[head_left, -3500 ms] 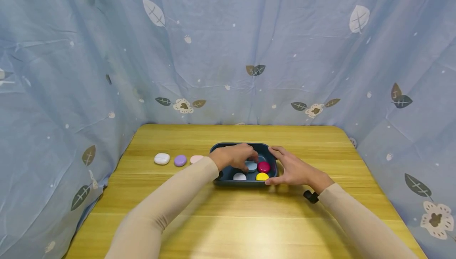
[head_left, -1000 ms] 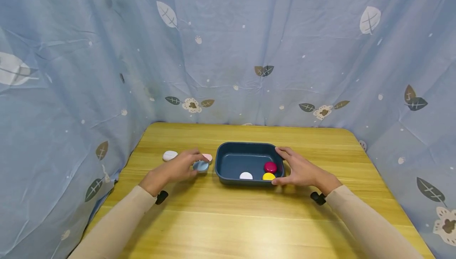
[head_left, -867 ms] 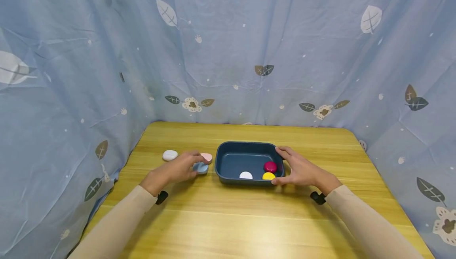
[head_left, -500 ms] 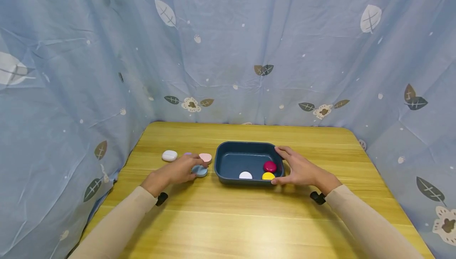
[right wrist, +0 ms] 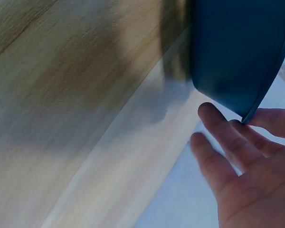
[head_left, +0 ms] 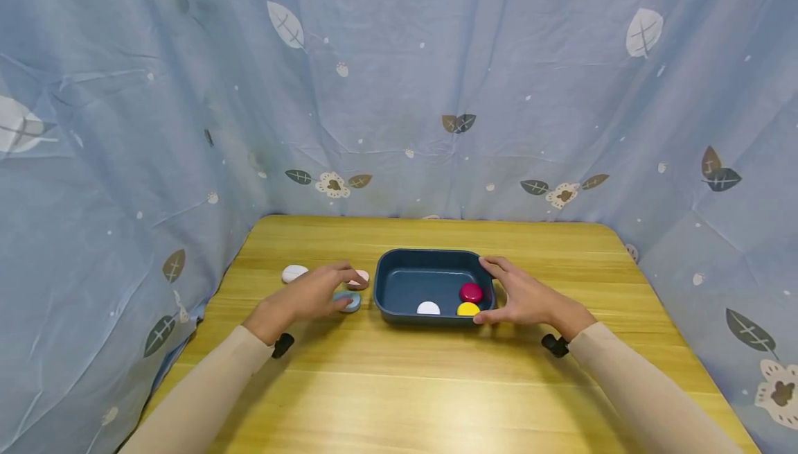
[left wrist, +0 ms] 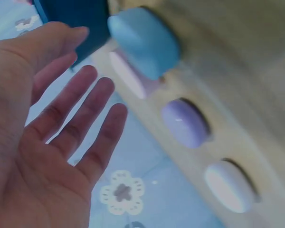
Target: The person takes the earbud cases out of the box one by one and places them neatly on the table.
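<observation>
My left hand [head_left: 305,294] hovers over the left side of the table, thumb and fingers spread. Below its thumb lies a light blue oval piece [left wrist: 145,42], smooth and rounded like a small soap, apart from the fingers in the left wrist view. Beside it are a pink piece [left wrist: 130,76], a purple one [left wrist: 184,122] and a white one [left wrist: 228,185], in a row; the hand hides the purple one in the head view. My right hand [head_left: 520,294] holds the right end of a dark blue box [head_left: 418,284], thumb at the near rim, index finger at the far corner.
Inside the box sit a red piece [head_left: 471,292], a yellow piece [head_left: 468,309] and a white round piece [head_left: 428,308], the last two partly behind the near wall. A patterned blue curtain [head_left: 399,93] surrounds the wooden table [head_left: 436,398] at the back and sides.
My left hand has carried the light blue piece out of the box to the left, set it down in front of the pink one and let go. The right hand stays at the box.
</observation>
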Demonstrator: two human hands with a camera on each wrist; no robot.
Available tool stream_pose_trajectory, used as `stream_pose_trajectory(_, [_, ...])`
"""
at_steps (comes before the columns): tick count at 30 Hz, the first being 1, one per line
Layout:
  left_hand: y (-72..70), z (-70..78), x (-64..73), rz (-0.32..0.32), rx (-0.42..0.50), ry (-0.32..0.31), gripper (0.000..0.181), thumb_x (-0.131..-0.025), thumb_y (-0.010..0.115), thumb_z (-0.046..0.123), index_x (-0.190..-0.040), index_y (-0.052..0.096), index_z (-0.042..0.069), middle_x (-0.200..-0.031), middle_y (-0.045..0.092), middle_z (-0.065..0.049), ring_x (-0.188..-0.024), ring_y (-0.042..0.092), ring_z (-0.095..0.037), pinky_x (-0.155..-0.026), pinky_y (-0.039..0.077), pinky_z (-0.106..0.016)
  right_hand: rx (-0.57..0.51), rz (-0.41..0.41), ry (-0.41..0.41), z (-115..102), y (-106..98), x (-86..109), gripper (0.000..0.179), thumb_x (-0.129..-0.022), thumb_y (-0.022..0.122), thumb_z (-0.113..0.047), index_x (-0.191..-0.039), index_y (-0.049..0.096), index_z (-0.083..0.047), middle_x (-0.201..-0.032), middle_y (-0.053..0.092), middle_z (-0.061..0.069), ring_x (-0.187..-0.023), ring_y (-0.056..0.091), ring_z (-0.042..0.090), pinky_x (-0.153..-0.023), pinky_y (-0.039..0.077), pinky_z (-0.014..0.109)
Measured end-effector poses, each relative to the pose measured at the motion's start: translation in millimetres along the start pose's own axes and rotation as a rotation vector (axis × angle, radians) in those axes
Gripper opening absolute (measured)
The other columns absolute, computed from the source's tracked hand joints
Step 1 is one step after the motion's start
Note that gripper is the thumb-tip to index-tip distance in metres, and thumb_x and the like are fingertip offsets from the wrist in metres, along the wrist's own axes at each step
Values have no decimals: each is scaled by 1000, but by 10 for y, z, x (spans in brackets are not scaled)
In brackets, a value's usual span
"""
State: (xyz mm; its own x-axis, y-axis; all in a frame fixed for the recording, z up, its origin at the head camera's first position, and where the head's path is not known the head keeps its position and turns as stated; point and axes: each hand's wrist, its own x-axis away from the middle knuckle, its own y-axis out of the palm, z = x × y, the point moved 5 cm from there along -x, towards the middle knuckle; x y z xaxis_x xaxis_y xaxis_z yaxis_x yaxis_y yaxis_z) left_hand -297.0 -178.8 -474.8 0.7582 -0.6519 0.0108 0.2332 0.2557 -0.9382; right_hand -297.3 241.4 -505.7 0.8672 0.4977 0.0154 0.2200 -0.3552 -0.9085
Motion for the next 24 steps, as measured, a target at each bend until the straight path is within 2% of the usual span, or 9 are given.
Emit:
stream_pose_trajectory(5, [-156, 217, -128, 85, -45, 48, 36, -111, 83, 18, -146, 79, 13, -141, 76, -9, -120, 79, -28, -100, 68, -44, 10, -20, -1, -18, -37, -10, 130, -90, 91, -75, -182, 34, -2, -185, 39, 25, -163, 53, 53, -130, 49, 73])
stream_pose_trajectory(8, [-188, 364, -251, 90, -69, 79, 37, -111, 84, 23, -147, 79, 18, -139, 76, -9, -107, 76, -21, -94, 67, -39, 18, -47, -6, -23, -65, -16, 131, -90, 90, -76, -183, 33, -2, -186, 37, 25, -163, 53, 53, -129, 50, 73])
stream_pose_trajectory(10, [-184, 453, -343, 70, -98, 99, 39, -110, 85, 27, -148, 79, 21, -139, 76, -7, -100, 72, -17, -91, 66, -37, 18, -64, -11, -28, -89, -29, 131, -90, 90, -75, -182, 33, -1, -187, 36, 24, -162, 53, 53, -129, 50, 73])
stream_pose_trajectory(13, [-159, 584, -492, 20, -127, 143, 41, -109, 86, 28, -149, 78, 22, -142, 74, -7, -103, 74, -21, -93, 65, -38, 21, -75, -23, -36, -130, -60, 133, -90, 92, -74, -183, 31, -1, -186, 37, 25, -161, 55, 52, -128, 51, 73])
stream_pose_trajectory(18, [-108, 766, -719, -65, -108, 233, 42, -110, 86, 28, -150, 77, 18, -146, 73, -10, -126, 76, -32, -109, 66, -44, 54, -103, -27, -44, -142, -106, 135, -90, 91, -74, -184, 28, -1, -185, 40, 27, -160, 56, 54, -128, 51, 73])
stream_pose_trajectory(24, [-25, 897, -984, -169, -113, 278, 50, -108, 88, 30, -155, 75, 17, -153, 71, -8, -139, 73, -28, -122, 61, -44, 57, -128, -19, -25, -136, -127, 137, -89, 89, -80, -184, 29, -1, -183, 43, 26, -159, 57, 52, -129, 50, 72])
